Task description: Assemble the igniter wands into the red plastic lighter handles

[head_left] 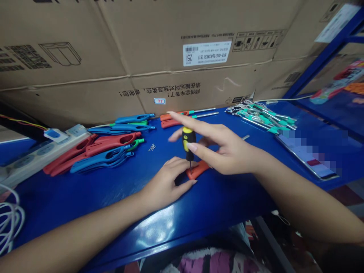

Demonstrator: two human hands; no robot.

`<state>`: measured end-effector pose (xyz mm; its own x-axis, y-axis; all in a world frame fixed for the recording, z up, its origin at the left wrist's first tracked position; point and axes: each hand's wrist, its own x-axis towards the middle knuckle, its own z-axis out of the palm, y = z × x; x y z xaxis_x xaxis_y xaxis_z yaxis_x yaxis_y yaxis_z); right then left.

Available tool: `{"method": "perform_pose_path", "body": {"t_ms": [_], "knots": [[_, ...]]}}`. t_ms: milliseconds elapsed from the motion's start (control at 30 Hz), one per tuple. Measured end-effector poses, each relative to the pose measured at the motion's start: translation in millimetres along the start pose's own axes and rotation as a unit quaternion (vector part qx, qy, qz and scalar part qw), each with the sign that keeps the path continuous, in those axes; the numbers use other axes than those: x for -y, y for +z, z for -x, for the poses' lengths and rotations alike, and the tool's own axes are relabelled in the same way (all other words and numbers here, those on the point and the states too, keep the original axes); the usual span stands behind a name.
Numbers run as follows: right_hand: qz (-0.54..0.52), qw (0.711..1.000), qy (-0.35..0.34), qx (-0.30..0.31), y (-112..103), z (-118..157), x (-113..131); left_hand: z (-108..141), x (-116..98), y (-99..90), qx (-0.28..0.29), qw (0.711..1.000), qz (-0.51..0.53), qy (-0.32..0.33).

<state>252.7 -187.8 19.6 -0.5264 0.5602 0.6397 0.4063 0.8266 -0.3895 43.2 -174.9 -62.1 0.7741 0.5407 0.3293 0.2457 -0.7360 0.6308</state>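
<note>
My right hand [227, 148] grips a black and yellow screwdriver [188, 142] between the thumb and fingers, with the index finger stretched out past its top. The screwdriver stands upright, its tip down at the near end of an orange plastic handle [200, 169] lying on the blue tabletop. My left hand [169, 182] holds that end of the handle, thumb on the near side and fingers on the far side. The right hand hides part of the handle; a short metal rod end [246, 137] shows beyond it. Small loose screws [151, 148] lie to the left.
Red handle shells [110, 144] and blue handle shells [101, 160] are piled at left, beside a white power strip [42, 151]. Two orange handles with metal rods [176, 120] lie at the back. Rods with green parts [264, 115] and a phone [305, 155] are at right. Cardboard [159, 53] stands behind.
</note>
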Motion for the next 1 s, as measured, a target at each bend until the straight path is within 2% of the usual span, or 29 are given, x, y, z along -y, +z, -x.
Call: {"method": "perform_pose_path", "body": {"t_ms": [67,200,300,367,500,567,667,733,800,867,933,1000], "knots": [[0.004,1.0,-0.005,-0.002,1.1,0.3,0.3,0.1,0.1,0.1,0.0,1.0,-0.003,0.002],[0.094,0.994,-0.043,-0.047,0.2,0.0,0.0,0.8,0.3,0.1,0.001,1.0,-0.006,0.005],[-0.013,0.998,-0.054,-0.008,-2.1,-1.5,2.2,1.2,0.7,0.1,-0.003,1.0,-0.009,0.005],[-0.043,0.997,-0.061,-0.008,-3.1,-1.6,2.9,1.5,1.2,0.4,-0.008,1.0,-0.008,0.007],[0.094,0.989,-0.09,-0.074,-2.7,0.6,0.0,0.9,0.3,0.2,-0.003,1.0,-0.004,0.0],[0.082,0.992,-0.079,-0.057,-2.0,0.9,-1.4,-0.1,-0.9,-0.5,0.0,1.0,-0.005,0.003],[0.002,0.999,-0.035,-0.026,-2.0,0.4,-2.5,-0.9,-2.2,-1.2,-0.003,1.0,-0.011,0.009],[0.024,0.997,-0.042,-0.057,-3.0,0.5,-3.5,-0.8,-2.1,-1.0,-0.006,1.0,-0.015,0.01],[0.089,0.99,-0.072,-0.088,-4.1,0.9,-4.0,-0.6,-1.6,-0.6,-0.006,1.0,-0.014,0.012],[0.108,0.988,-0.078,-0.076,-4.1,0.7,-3.0,-0.4,-1.0,-0.3,-0.002,1.0,-0.01,0.012],[0.052,0.997,-0.054,-0.038,-2.8,-0.2,-0.6,-0.1,-0.2,-0.1,0.001,1.0,-0.007,0.012],[0.002,0.999,-0.035,-0.033,-0.8,-1.3,1.7,0.4,0.7,0.3,-0.001,1.0,-0.007,0.014]]}}
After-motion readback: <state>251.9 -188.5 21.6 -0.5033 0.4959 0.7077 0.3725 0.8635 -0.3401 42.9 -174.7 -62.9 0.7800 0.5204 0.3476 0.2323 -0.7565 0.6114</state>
